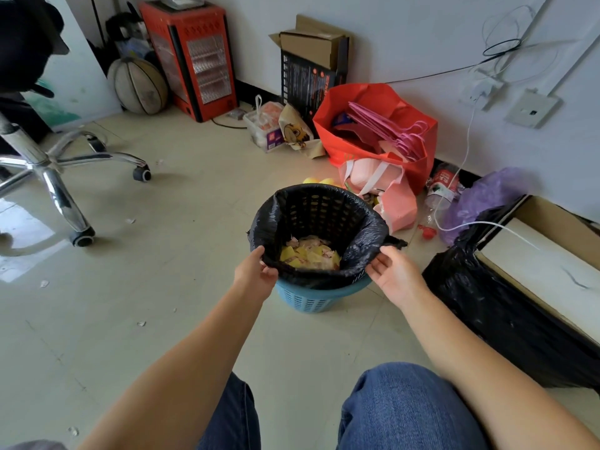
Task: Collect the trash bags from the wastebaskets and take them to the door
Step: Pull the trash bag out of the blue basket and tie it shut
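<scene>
a crinkled black trash bag [363, 248] lines the blue wastebasket [308, 297] on the floor, holding yellow and pink paper scraps [308, 253], its rim pinched by left hand [256, 274] and right hand [394, 277].

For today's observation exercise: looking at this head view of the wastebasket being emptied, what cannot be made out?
- Left hand fingertips: head view, hidden behind the black trash bag rim they grip.
- Blue wastebasket upper wall: covered by the folded-over bag.
- Trash depth: only the top layer shows.
- Red tote bag contents: mostly hidden by pink hangers.
- The door: outside the frame.
</scene>
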Available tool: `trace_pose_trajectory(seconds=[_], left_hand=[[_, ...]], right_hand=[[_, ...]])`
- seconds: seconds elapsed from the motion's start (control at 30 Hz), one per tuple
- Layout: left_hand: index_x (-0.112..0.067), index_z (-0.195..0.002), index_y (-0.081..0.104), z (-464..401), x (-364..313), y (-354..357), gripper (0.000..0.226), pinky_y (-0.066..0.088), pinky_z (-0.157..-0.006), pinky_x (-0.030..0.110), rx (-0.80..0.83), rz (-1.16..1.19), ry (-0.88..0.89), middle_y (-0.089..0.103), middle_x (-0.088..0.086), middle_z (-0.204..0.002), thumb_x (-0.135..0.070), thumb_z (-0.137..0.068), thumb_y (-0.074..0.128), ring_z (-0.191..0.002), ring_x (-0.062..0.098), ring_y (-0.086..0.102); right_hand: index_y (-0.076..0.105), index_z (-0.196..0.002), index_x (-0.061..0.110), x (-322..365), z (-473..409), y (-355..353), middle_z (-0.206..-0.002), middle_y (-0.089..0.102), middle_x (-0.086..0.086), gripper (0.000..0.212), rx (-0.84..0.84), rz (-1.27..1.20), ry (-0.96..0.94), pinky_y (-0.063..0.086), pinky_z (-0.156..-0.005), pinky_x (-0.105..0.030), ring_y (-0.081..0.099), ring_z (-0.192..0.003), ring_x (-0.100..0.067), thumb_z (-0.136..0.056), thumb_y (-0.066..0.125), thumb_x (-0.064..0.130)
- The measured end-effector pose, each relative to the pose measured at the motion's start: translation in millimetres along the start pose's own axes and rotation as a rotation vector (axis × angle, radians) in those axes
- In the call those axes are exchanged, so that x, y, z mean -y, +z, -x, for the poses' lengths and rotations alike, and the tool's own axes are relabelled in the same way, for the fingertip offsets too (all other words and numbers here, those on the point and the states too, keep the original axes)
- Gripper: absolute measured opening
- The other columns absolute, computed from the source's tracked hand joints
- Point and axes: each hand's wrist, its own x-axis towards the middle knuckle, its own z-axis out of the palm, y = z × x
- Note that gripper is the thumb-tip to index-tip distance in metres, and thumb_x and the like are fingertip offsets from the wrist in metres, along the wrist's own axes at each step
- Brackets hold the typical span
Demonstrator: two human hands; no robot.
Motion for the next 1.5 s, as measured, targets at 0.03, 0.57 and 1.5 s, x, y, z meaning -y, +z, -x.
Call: trace_pose_trajectory(seconds=[0.03, 0.57, 1.5], left_hand=[[-0.009, -0.077, 0.05, -3, -5, -3, 0.018, 0.025, -0.03, 0.013, 0.022, 0.024, -0.009, 0.039, 0.0, -0.064, -0.012, -0.094, 0.053, -0.041, 0.009, 0.035], [-0.011, -0.069, 0.043, -46, -51, 0, 0.022, 0.039, -0.041, 0.018, -0.049, -0.228, 0.103, 0.037, -0.001, -0.049, -0.003, -0.088, 0.043, -0.038, 0.008, 0.039], [-0.015, -0.092, 0.063, -43, -82, 60, 0.02, 0.048, -0.066, 0.026, -0.019, -0.379, 0.544, 0.061, 0.001, -0.078, -0.008, -0.094, 0.044, -0.077, 0.018, 0.057]], right_hand=[[0.052, -0.085, 0.01, 2, -3, -4, -0.081, 0.056, -0.006, 0.011, -0.034, -0.092, 0.032, 0.052, -0.066, -0.029, 0.056, -0.073, -0.015, -0.095, 0.048, 0.009], [0.058, -0.083, 0.022, 47, -70, 12, -0.086, 0.058, -0.001, 0.015, -0.218, 0.258, -0.094, 0.047, -0.067, -0.028, 0.055, -0.077, -0.01, -0.094, 0.051, 0.016], [0.057, -0.111, -0.003, 76, -89, 31, -0.083, 0.063, -0.012, 0.029, -0.217, 0.797, -0.096, 0.049, -0.078, -0.037, 0.061, -0.084, -0.029, -0.084, 0.063, 0.008]])
